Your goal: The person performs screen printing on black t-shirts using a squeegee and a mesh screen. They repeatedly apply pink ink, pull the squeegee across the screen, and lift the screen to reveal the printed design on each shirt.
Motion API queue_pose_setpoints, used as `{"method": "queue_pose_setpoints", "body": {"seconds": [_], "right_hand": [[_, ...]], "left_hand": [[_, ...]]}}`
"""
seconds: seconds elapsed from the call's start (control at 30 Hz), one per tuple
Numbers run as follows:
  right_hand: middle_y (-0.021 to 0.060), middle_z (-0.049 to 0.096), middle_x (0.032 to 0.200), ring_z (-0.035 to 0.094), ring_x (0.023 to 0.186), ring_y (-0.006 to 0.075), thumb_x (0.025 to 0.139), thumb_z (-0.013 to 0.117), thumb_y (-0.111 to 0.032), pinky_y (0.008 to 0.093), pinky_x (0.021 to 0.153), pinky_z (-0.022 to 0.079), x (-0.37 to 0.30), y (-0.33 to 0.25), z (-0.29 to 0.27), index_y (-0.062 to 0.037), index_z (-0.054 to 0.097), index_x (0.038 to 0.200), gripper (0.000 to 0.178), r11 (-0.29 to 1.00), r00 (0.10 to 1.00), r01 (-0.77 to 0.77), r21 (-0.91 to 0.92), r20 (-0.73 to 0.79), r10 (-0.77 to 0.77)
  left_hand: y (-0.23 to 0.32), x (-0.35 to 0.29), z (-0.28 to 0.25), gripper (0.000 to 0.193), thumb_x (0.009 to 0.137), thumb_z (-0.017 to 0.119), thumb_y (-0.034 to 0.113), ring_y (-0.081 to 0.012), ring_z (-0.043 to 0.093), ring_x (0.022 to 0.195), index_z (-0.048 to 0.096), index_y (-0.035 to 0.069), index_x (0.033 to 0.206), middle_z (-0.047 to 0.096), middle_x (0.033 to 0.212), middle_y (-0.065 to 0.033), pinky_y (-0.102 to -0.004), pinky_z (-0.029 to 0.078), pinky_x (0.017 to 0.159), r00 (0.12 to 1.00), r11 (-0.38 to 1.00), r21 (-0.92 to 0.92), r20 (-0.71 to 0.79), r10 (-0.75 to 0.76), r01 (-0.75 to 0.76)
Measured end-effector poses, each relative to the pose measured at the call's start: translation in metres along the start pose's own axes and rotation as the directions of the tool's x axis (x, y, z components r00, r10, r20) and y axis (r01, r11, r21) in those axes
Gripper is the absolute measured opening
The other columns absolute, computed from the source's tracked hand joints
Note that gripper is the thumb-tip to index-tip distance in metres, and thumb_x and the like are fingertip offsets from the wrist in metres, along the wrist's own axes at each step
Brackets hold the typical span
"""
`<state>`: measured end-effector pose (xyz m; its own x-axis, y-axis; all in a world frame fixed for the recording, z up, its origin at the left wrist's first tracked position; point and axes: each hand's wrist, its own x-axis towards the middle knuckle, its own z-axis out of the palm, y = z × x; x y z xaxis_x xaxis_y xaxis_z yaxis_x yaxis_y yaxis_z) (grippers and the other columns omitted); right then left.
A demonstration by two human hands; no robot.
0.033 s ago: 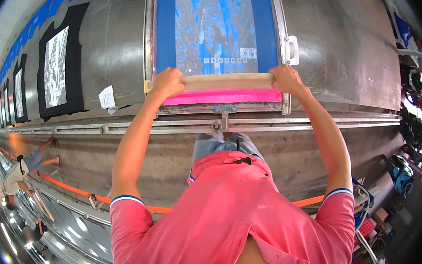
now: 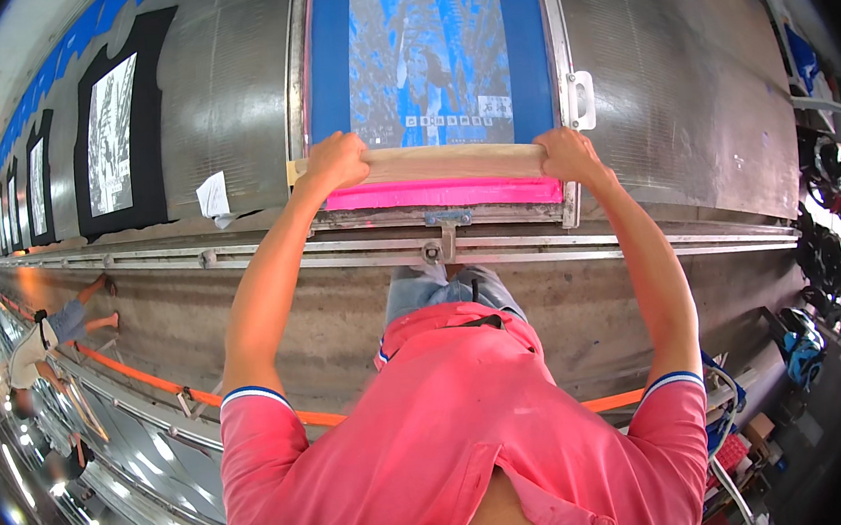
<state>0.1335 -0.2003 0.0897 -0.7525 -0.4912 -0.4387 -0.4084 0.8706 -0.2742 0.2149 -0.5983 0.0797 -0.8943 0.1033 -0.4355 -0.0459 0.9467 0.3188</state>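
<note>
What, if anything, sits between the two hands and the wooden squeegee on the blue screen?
Nothing visible. The left hand and right hand each grip one end of the squeegee, fingers wrapped over its wooden handle. Its pink blade rests at the near edge of the printing screen.

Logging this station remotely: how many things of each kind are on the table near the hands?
Squeegee: 1, left hand and right hand gripping its ends
Blue screen frame: 1
Black printed shirts: 4 at least
White paper scrap: 1
Total: 7
</note>
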Motion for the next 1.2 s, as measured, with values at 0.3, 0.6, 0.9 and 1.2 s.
{"method": "queue_pose_setpoints", "body": {"seconds": [0.3,0.6,0.9,1.2], "right_hand": [[0.0200,0.073,0.100,0.068,0.103,0.0394,0.049,0.076,-0.013,0.0435,0.088,0.054,0.028,0.011,0.017,-0.0052,0.076,0.102,0.054,0.981,0.965,-0.157,0.118,0.229,0.127],[0.0100,0.062,0.075,0.056,0.074,0.0244,0.051,0.078,-0.008,0.0413,0.064,0.044,0.100,0.025,-0.073,0.0044,0.068,0.083,0.035,0.866,0.744,-0.399,0.300,0.659,0.115],[0.0226,0.070,0.108,0.066,0.100,0.0414,0.056,0.070,-0.015,0.0451,0.084,0.054,0.271,0.074,-0.192,-0.0013,0.074,0.096,0.042,0.997,0.991,-0.048,0.067,0.131,0.039],[0.0169,0.069,0.110,0.066,0.102,0.0375,0.074,0.057,-0.010,0.0462,0.090,0.053,0.376,0.105,-0.208,-0.0067,0.074,0.103,0.034,0.992,0.931,0.003,-0.122,-0.362,-0.047]], "left_hand": [[-0.023,0.047,0.022,0.015,0.054,0.067,0.011,-0.0346,0.068,0.071,0.073,0.005,0.067,0.069,0.068,-0.0187,-0.0441,0.052,0.065,0.936,0.995,-0.091,0.351,-0.008,0.043],[-0.042,0.128,-0.038,0.031,0.047,0.078,0.007,-0.0393,0.061,0.105,0.073,-0.002,0.076,0.069,0.095,-0.0262,-0.0486,0.045,0.091,0.649,0.911,-0.281,0.760,0.020,0.301],[-0.046,0.296,-0.196,0.016,0.061,0.072,0.006,-0.0315,0.070,0.080,0.075,0.006,0.077,0.071,0.077,-0.0182,-0.0420,0.053,0.072,0.995,0.997,0.042,0.072,0.064,-0.067],[-0.070,0.389,-0.230,0.018,0.073,0.065,0.013,-0.0363,0.068,0.084,0.076,0.012,0.089,0.070,0.080,-0.0173,-0.0466,0.054,0.076,0.955,0.985,0.166,-0.283,0.085,-0.039]]}}
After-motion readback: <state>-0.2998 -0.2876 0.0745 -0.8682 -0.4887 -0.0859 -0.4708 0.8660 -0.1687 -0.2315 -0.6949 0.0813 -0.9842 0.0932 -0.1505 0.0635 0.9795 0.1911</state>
